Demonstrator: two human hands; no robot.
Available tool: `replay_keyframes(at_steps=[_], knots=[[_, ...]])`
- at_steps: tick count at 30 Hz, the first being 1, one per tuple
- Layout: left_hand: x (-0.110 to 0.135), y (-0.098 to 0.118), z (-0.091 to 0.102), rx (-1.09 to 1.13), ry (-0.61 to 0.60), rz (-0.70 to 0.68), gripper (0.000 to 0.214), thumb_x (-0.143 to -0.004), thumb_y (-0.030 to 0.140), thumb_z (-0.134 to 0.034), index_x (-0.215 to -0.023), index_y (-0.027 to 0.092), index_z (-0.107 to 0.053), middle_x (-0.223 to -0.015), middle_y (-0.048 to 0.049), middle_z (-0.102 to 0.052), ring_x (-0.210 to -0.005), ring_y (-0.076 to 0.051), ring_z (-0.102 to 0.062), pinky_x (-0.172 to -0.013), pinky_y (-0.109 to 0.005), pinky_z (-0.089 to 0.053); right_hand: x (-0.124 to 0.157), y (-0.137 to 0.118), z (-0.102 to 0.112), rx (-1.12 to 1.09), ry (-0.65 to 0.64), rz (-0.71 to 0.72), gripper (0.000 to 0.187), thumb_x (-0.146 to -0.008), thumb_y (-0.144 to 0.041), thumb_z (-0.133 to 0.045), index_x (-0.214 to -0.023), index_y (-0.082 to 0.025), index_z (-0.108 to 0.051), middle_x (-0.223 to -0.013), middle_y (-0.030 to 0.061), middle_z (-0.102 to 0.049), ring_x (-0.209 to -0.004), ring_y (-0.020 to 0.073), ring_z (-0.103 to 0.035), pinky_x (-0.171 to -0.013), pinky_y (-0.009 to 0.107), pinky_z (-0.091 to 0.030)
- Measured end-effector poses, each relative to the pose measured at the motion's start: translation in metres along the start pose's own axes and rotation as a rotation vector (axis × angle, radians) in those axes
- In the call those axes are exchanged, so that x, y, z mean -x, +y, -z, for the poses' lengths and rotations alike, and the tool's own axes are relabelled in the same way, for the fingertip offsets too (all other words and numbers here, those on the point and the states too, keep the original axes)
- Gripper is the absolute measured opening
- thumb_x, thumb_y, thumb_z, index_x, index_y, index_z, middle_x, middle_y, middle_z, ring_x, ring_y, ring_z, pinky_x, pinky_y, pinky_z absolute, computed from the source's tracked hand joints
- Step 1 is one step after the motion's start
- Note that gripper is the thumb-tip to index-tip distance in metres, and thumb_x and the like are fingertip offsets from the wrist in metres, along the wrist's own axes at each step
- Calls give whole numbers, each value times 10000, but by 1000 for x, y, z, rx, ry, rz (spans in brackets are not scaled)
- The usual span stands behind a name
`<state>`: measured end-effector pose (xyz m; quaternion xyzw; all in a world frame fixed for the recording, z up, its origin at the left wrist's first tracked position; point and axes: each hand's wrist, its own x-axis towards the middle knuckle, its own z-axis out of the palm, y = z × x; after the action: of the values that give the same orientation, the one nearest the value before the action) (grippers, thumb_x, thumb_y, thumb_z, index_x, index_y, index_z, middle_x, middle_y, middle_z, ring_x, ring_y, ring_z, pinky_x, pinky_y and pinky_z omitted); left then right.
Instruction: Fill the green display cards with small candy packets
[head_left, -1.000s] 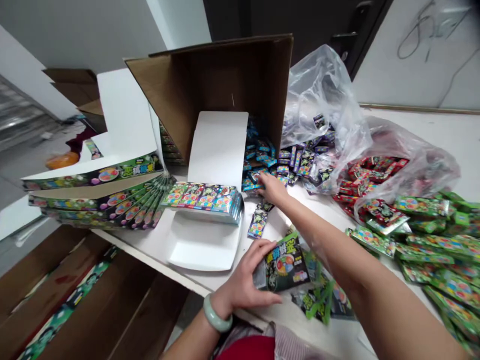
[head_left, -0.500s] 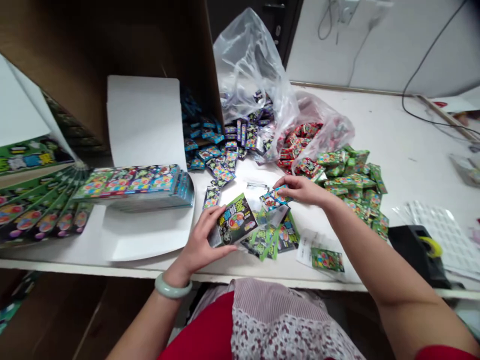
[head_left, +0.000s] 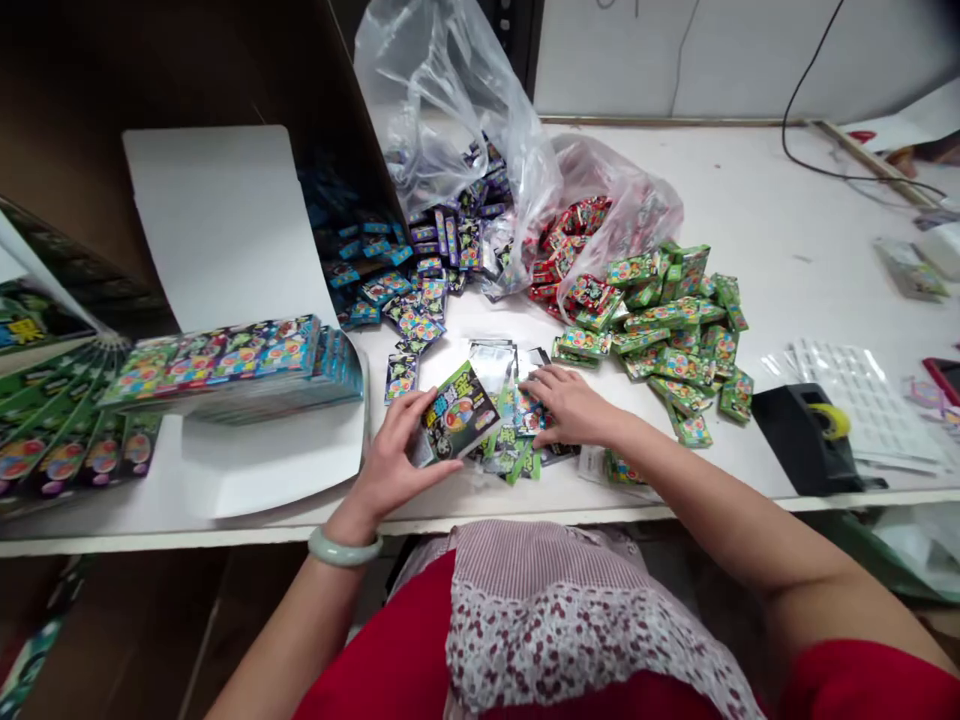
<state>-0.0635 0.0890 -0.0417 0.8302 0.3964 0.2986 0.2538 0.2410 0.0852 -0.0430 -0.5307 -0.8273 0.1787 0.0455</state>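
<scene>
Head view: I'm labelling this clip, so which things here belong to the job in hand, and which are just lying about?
In use: left hand holding a green printed sachet; right hand resting on small printed packets.

Lying about: black tape dispenser; black cable; bag of red packets.

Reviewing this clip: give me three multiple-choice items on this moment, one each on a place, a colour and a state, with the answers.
1. Where is the black tape dispenser?
A) Inside the cardboard box
B) On the table, right of the green packets
C) On the white card

2. What colour is the bangle on the left wrist?
A) Red
B) Pale green
C) Black

3. What is the left hand doing?
A) Resting empty on the table
B) Gripping the plastic bag
C) Holding a green-and-black packet

Answers:
1. B, it stands right of the green pile.
2. B, the band shows pale green.
3. C, the packet sits against its fingers.
</scene>
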Motion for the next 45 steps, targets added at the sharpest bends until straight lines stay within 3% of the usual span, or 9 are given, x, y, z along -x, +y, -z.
replay_keyframes(at_steps=[6, 15, 20, 26, 30, 34, 38, 41, 45], knots=[[-8, 5, -4, -55, -81, -94, 863, -718, 444, -763, -1440, 286, -319, -1310, -107, -433, -1243, -314, -444, -1045, -528, -417, 36, 0, 36, -219, 295, -50, 667, -754, -322, -696, -1366, -198, -461, -1354, 146, -493, -1268, 294, -456, -1071, 475, -371], [-25, 20, -10, 8, -217, -232, 903, -724, 454, -752, -1471, 300, -269, -1340, -119, -423, -1229, -318, -446, -1035, -521, -412, 46, -19, 95, -119, 11, 304, 663, -729, -321, -749, -1349, -289, -516, -1358, 98, -497, -1252, 298, -459, -1034, 493, -407], [-27, 25, -16, 69, -235, -220, 903, -699, 457, -772, -1456, 285, -312, -1335, -127, -430, -1227, -319, -454, -1029, -511, -417, 31, -22, 93, -30, -37, 247, 607, -679, -319, -793, -1255, -284, -604, -1286, 94, -554, -1202, 330, -485, -1030, 529, -389], [-27, 25, -20, 56, -162, -153, 898, -672, 461, -789, -1429, 262, -350, -1307, -125, -433, -1215, -316, -451, -1033, -516, -412, 27, -30, 80, -204, 66, 240, 833, -664, -448, -805, -1375, -228, -430, -1422, 158, -406, -1321, 320, -392, -1072, 492, -378], [-23, 29, -21, -4, -68, -92, 881, -661, 427, -802, -1397, 225, -363, -1262, -125, -430, -1197, -304, -454, -1031, -503, -418, 37, -38, 57, -350, 314, 41, 495, -792, -460, -693, -1220, -259, -544, -1409, 132, -384, -1345, 303, -355, -1092, 526, -337], [-21, 41, -25, -32, 17, -52, 947, -615, 407, -830, -1400, 211, -338, -1246, -131, -419, -1181, -317, -454, -1017, -527, -423, 40, -47, 30, -699, 328, -127, 451, -809, -379, -679, -1226, -285, -536, -1321, 101, -469, -1195, 257, -513, -920, 436, -508], [-24, 55, -37, 241, 1, 40, 762, -757, 374, -733, -1399, 254, -341, -1316, -124, -450, -1214, -296, -469, -1008, -484, -441, 36, -49, 28, -914, 365, -182, 359, -846, -294, -600, -1200, -256, -552, -1066, 54, -623, -848, 168, -629, -729, 337, -544], [-24, 61, -50, 533, 18, 193, 501, -877, 252, -579, -1346, 263, -404, -1161, -84, -563, -994, -206, -596, -810, -351, -540, 36, -46, 34, -809, 420, -159, 310, -856, -267, -580, -1166, -253, -595, -1080, 53, -634, -879, 173, -617, -745, 333, -519], [-14, 63, -62, 651, 6, 269, 600, -819, 208, -635, -1369, 267, -405, -1023, -53, -583, -899, -181, -590, -701, -286, -541, 41, -44, 29, -686, 365, -123, 336, -843, -334, -638, -1174, -283, -612, -1067, 55, -635, -880, 189, -602, -706, 336, -501]])
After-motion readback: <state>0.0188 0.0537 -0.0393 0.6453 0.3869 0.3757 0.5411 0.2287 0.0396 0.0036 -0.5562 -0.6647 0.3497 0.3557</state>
